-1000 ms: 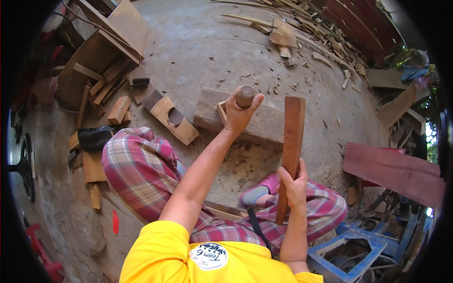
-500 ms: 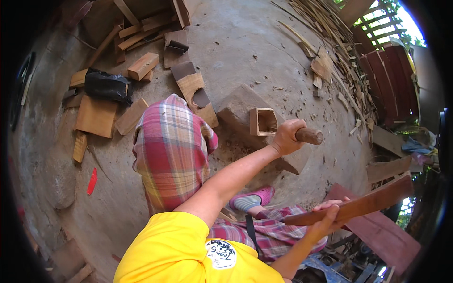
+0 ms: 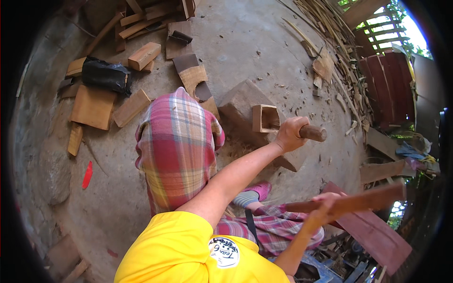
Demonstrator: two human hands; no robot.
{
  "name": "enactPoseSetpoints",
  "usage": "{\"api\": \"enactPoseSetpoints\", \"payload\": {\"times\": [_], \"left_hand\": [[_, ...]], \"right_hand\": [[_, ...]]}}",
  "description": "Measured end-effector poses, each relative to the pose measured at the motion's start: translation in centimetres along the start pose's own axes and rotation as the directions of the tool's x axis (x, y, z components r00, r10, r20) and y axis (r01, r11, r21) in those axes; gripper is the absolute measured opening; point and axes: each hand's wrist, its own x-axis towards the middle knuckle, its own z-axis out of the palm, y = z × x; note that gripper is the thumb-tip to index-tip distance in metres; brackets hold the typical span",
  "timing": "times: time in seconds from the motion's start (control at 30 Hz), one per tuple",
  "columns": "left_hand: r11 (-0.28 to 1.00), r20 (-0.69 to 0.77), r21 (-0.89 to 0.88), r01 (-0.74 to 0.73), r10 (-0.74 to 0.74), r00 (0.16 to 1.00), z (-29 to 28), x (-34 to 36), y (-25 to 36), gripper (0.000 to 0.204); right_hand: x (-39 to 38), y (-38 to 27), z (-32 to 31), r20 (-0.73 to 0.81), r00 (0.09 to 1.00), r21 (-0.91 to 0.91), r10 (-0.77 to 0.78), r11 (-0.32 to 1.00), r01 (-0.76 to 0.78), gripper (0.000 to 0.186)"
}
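Observation:
My left hand [image 3: 291,134] is wrapped round a thick round wooden tool handle [image 3: 313,133], whose butt sticks out to the right. The tool's working end is hidden by the hand and the block. Just left of that fist, a small squarish wooden block with a hollow [image 3: 257,118] rests on a large grey-brown block [image 3: 243,101]. Lower right, my right hand [image 3: 325,207] grips a long flat wooden bat [image 3: 370,199] near its middle. Motion blurs both the hand and the bat, which stand apart from the tool handle.
A reddish board [image 3: 377,236] lies beneath the bat. My knee under plaid cloth [image 3: 177,137] rises on the left. Wood blocks [image 3: 144,55] and a black-wrapped bundle [image 3: 104,75] lie at far left. Wood strips [image 3: 330,33] are heaped along the far right.
The bat has tilted and its outer end has shifted slightly left and down, with the right hand now blurred. My left hand keeps its grip beside the hollow block. The whole view has shifted slightly.

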Motion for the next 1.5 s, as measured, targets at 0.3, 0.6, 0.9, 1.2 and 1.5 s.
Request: {"api": "enactPoseSetpoints", "payload": {"times": [0.3, 0.6, 0.9, 1.2, 1.5], "left_hand": [[0.999, 0.056, 0.038, 0.036, -0.038, 0.998, -0.2, 0.0, 0.1, 0.023], [0.997, 0.037, 0.065, 0.029, -0.031, 0.999, -0.2, 0.8, 0.2, 0.022], [0.995, 0.088, 0.097, -0.005, -0.004, 0.996, 0.7, -0.2, -0.5, 0.021], [0.995, 0.109, 0.102, 0.001, -0.012, 0.994, 0.2, -0.2, -0.4, 0.021], [0.999, -0.061, 0.000, -0.037, 0.037, 0.997, -0.3, -0.3, -0.7, 0.027]], "right_hand": [[2.4, -1.6, -2.0, 0.179, 0.961, 0.296, 0.212, 0.920, -0.258, 0.052], [-0.5, 0.2, 1.7, 0.454, 0.800, -0.361, 0.392, 0.902, -0.237, 0.063], [3.5, -5.7, 0.3, -0.136, 0.988, 0.353, -0.070, 0.929, 0.115, 0.043], [1.0, -3.6, -0.5, 0.383, 0.830, -0.041, 0.405, 0.905, -0.423, 0.053], [0.5, -5.5, -0.3, 0.268, 0.954, 0.161, 0.134, 0.970, -0.182, 0.048]]}}
